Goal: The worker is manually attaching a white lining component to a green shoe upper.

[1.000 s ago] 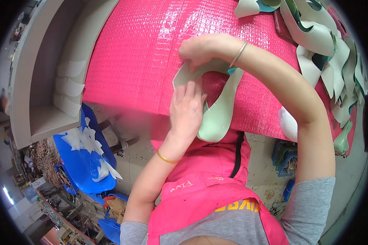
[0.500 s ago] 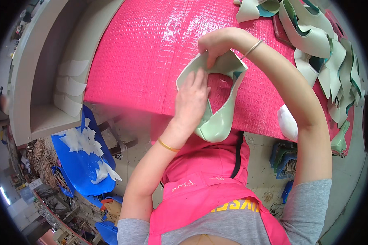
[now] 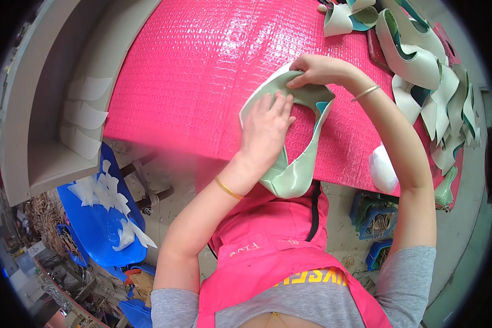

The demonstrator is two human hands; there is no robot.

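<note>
A pale green shoe upper (image 3: 300, 164) was held on the pink textured table (image 3: 202, 71), its toe end hanging over the near edge. The left hand (image 3: 265, 134) was pressed flat on it, fingers extended and close together. At one o'clock from it, the right hand (image 3: 317, 70) was pinched on the upper's top rim. More uppers (image 3: 421, 60) were piled at two o'clock.

The left hand (image 3: 265, 131) is lying flat, palm down, fingers stretched forward together. The right hand (image 3: 315, 70) is curling over, fingertips pinching downward, with its wrist bent and forearm angling back.
</note>
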